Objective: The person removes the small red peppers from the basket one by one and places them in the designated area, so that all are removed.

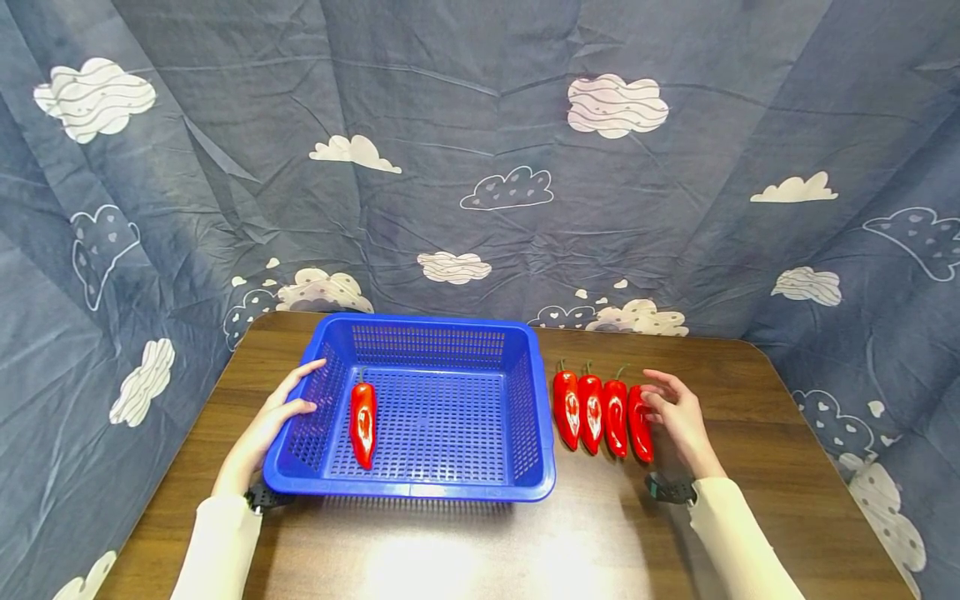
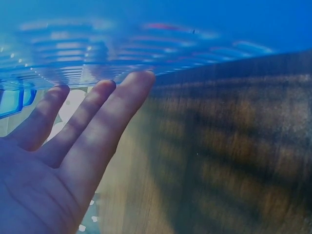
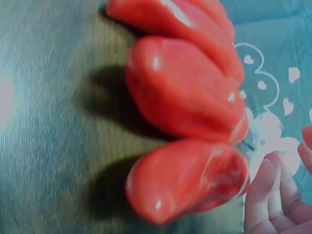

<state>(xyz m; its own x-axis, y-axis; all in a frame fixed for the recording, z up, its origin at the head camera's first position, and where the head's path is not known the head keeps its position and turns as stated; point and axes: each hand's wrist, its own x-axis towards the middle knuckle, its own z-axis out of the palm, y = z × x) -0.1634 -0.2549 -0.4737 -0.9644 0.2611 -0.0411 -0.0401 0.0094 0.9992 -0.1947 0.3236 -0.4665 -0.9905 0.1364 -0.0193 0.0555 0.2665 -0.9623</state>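
A blue plastic basket with slotted walls stands on the table, and one red pepper lies inside it on the left. My left hand holds the basket's left wall, thumb and a finger over the rim. Against the outside of that wall, the other fingers lie nearly straight. Right of the basket, several red peppers lie side by side, stems pointing away. My right hand is at the rightmost pepper, fingers loosely bent, fingertips right by its stem end without closing around it.
The brown wooden table reaches back to a dark blue curtain printed with clouds. Bright glare lies on the table's near side. A dark strap sits at the right wrist.
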